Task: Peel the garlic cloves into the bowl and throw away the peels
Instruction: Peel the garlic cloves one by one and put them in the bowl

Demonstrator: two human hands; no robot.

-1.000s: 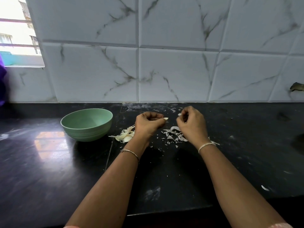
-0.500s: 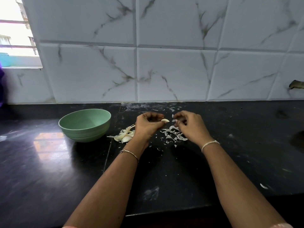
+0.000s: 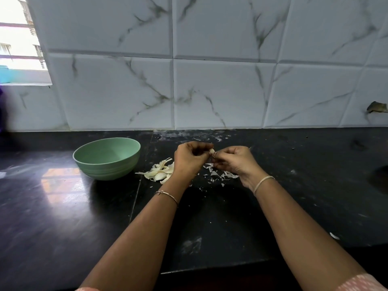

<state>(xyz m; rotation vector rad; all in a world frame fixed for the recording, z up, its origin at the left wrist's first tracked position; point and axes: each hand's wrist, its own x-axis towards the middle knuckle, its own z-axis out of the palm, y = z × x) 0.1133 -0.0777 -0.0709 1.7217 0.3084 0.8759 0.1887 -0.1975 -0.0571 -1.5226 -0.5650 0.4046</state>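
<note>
Both hands meet above the dark bench (image 3: 63, 206), just in front of the marbled wall tiles (image 3: 210, 91). The left hand (image 3: 190, 159) has its fingers (image 3: 198, 145) curled round a garlic clove (image 3: 212, 151), whose pale tip pokes out toward the right hand (image 3: 235, 161). The right hand's fingers (image 3: 227, 150) are pinched narrow at that tip (whether on skin or on the clove itself cannot be told). Under the left hand lies a heap of garlic cloves (image 3: 160, 173). Loose peels (image 3: 220, 174) are scattered beneath the right hand. The green bowl (image 3: 109, 171) stands upright to the left, near the heap.
</note>
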